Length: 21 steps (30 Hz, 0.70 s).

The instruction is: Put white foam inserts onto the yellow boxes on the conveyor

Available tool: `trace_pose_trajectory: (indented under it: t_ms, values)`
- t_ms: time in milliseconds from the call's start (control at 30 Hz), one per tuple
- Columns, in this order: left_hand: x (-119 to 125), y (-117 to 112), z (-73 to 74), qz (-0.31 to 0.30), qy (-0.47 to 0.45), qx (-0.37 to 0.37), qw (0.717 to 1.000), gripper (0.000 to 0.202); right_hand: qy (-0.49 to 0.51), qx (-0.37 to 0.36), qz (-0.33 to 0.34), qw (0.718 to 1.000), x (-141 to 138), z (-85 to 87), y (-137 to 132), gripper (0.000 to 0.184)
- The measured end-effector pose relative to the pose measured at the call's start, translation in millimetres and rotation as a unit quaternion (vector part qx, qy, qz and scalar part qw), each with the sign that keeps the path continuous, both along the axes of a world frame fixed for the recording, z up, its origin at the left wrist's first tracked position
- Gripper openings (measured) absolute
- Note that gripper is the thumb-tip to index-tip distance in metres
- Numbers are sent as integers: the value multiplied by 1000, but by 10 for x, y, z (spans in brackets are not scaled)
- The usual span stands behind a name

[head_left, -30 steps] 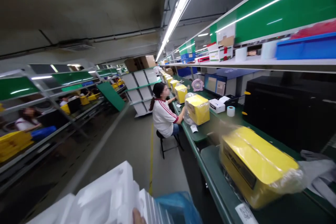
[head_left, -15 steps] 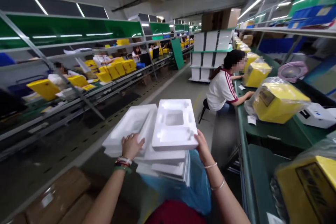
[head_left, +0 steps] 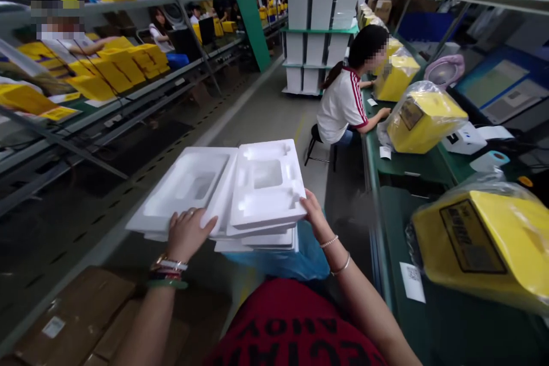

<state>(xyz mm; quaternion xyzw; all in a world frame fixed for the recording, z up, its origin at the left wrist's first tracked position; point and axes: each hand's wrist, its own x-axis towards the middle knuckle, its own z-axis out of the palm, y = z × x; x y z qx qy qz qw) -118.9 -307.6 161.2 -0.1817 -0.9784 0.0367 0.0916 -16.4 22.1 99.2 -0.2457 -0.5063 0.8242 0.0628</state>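
Two white foam packing trays lie side by side in front of me. My left hand (head_left: 189,234) grips the near edge of the left foam tray (head_left: 165,186), which has a deep rectangular recess. On the right foam tray (head_left: 268,214), with its square opening and moulded hollows, my right hand (head_left: 315,211) holds the near right corner, fingers partly hidden. Beneath them sits a stack of more white foam pieces (head_left: 274,240), above a blue plastic bag (head_left: 311,251).
A seated co-worker (head_left: 345,103) leans on the green bench (head_left: 386,206) at right. Yellow boxes in clear plastic (head_left: 467,240) stand along it. Brown cartons (head_left: 86,303) lie at lower left. A rack of white boxes (head_left: 319,48) stands ahead; another workbench line runs at left.
The view has tilted down and shifted right. My left hand and the left foam tray have moved left, and the tray now lies opened out flatter beside the right one. My right hand keeps its corner.
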Motion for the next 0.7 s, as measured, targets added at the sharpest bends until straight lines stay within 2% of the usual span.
trace_pose_trajectory:
  t_ms: [100, 167, 267, 333, 433, 500, 567, 633, 700]
  values:
    - [-19, -71, -20, -29, -25, 38, 999, 49, 5, 5, 3, 1000, 67, -90, 22, 62]
    - [16, -118, 21, -32, 27, 102, 994, 48, -13, -21, -25, 999, 148, -223, 79, 60]
    - [168, -168, 107, -26, 130, 198, 971, 39, -79, -17, -71, 994, 344, -557, 180, 57]
    - [326, -184, 137, -15, 177, 245, 953, 31, -132, 5, -51, 990, 512, -828, 216, 53]
    - [607, -199, 76, 10, 199, 293, 935, 26, -207, 23, 35, 977, 776, -1195, 188, 47]
    - [809, -223, -79, 51, 171, 323, 929, 27, -245, 28, 79, 966, 921, -1381, 122, 40]
    - [1006, -258, -359, 120, 96, 357, 921, 31, -279, 25, 102, 955, 1010, -1542, 42, 30]
    - [1175, -283, -763, 205, -22, 394, 896, 39, -316, 21, 118, 941, 1020, -1714, -30, 18]
    - [1298, -265, -1241, 266, -149, 441, 844, 51, -348, 18, 127, 929, 954, -1917, -74, 10]
